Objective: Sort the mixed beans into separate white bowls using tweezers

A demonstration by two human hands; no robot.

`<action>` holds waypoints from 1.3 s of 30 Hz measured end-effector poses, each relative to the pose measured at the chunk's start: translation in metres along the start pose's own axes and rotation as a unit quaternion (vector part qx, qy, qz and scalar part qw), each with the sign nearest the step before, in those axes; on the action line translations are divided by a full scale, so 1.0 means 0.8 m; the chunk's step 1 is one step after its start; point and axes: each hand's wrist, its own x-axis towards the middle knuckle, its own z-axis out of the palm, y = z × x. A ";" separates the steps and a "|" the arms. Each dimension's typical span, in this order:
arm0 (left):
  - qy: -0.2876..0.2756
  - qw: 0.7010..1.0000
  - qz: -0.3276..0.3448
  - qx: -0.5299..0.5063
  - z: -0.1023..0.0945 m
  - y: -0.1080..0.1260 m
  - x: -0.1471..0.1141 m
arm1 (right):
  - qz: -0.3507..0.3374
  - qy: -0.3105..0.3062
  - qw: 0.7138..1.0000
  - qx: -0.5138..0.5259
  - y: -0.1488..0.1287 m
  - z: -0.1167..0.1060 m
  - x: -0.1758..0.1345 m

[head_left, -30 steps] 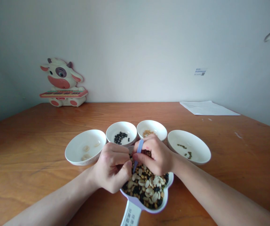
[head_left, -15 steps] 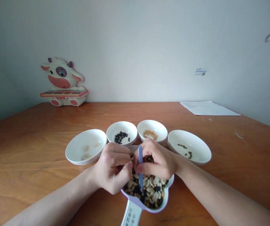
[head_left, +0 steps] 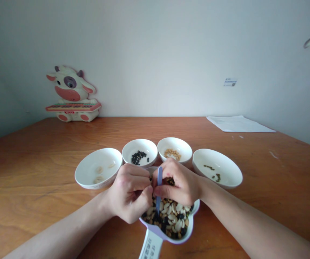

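Observation:
My right hand (head_left: 180, 183) pinches pale purple tweezers (head_left: 159, 178), their tips pointing down into a lilac-and-white handled bowl (head_left: 193, 225). Peanuts, dark beans and yellow beans are mixed together (head_left: 172, 217) in it. Over the bowl's left side, my left hand (head_left: 130, 192) is closed with the fingers curled in; whatever it may grip is hidden. The two hands nearly meet above the mix. Whether the tweezer tips have caught a bean cannot be made out. A label with writing covers the bowl's handle (head_left: 151, 246), which points towards me.
Beyond my hands, white bowls curve in a row: one with pale slices (head_left: 83, 174), one with black beans (head_left: 129, 148), one with yellow beans (head_left: 185, 144), one with small green beans (head_left: 232, 171). A cow toy keyboard (head_left: 73, 99) and papers (head_left: 239, 124) are farther back.
The tweezers have shifted slightly left and now stand more upright, their tips among dark beans. My right hand moved a little left with them; my left hand stayed put.

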 end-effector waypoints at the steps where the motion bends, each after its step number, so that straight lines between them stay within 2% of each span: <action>1: 0.000 1.000 0.000 0.000 0.000 0.000 0.000 | -0.003 0.003 1.000 -0.003 0.001 0.001 0.000; 27: 0.004 1.000 0.004 -0.005 0.001 0.000 0.001 | 0.018 0.013 1.000 -0.015 0.003 0.005 0.001; 39: -0.013 1.000 0.013 -0.014 0.001 0.000 -0.001 | 0.038 0.007 0.999 -0.015 0.002 0.005 0.001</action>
